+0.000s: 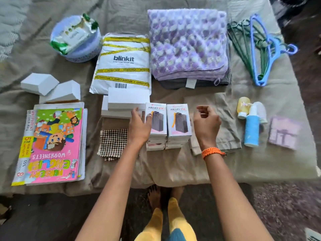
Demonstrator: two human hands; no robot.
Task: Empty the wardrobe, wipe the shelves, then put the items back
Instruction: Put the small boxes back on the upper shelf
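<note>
Wardrobe items lie spread on a bed with a khaki sheet (173, 169). Two stacks of small "Halley 20K" boxes (178, 120) stand at the middle front. My left hand (139, 127) rests against the left side of the left stack, fingers touching its top box. My right hand (206, 123) hovers just right of the stacks, fingers loosely curled with nothing in them. White flat boxes (125, 101) sit behind my left hand. A checked cloth (112, 145) lies below them, and a folded beige cloth (224, 122) lies under my right hand.
At the left are a pink workbook stack (53, 146) and two white boxes (50, 87). Behind lie a lavender tub (76, 39), a blinkit packet (123, 61), a purple blanket (189, 44) and hangers (260, 49). Bottles (251, 122) and a pink pack (284, 133) are at the right.
</note>
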